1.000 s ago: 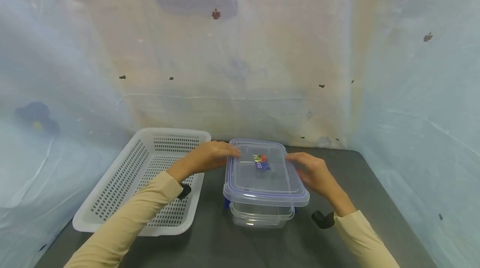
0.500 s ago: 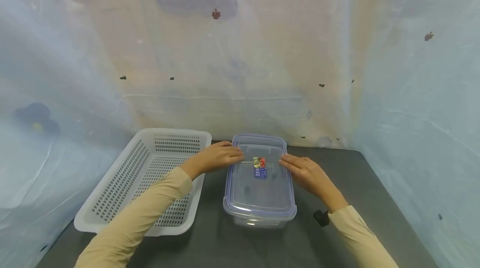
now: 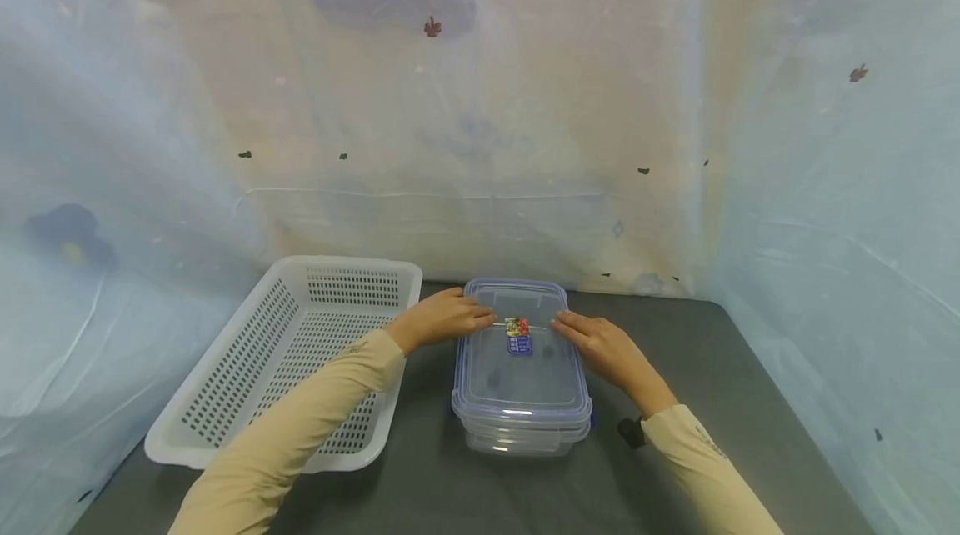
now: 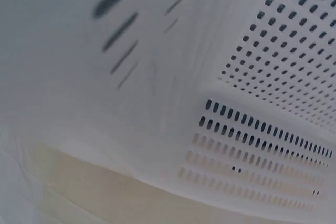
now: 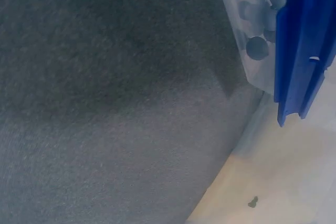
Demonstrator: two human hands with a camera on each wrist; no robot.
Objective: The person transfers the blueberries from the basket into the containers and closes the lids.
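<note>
A clear plastic food container [image 3: 517,441] stands on the dark table, its translucent blue-rimmed lid [image 3: 495,385] lying over the top. A small printed label [image 3: 518,337] is stuck on the lid. My left hand [image 3: 442,318] rests its fingers on the lid's left edge. Across from it, the fingers of my right hand [image 3: 603,347] touch the lid's right edge, fairly straight. In the right wrist view a blue latch flap [image 5: 304,40] hangs down the container's side, and dark round shapes [image 5: 257,48] show through the wall. Neither hand appears in its own wrist view.
A white slotted plastic basket [image 3: 168,435] stands left of the container, under my left forearm; its wall [image 4: 147,129] fills the left wrist view. Pale patterned sheeting [image 3: 480,143] hangs behind and at both sides of the dark table [image 3: 750,402].
The lid has come down from a raised, skewed position and now lies lined up on the container. Both hands have shifted inward over its edges.
</note>
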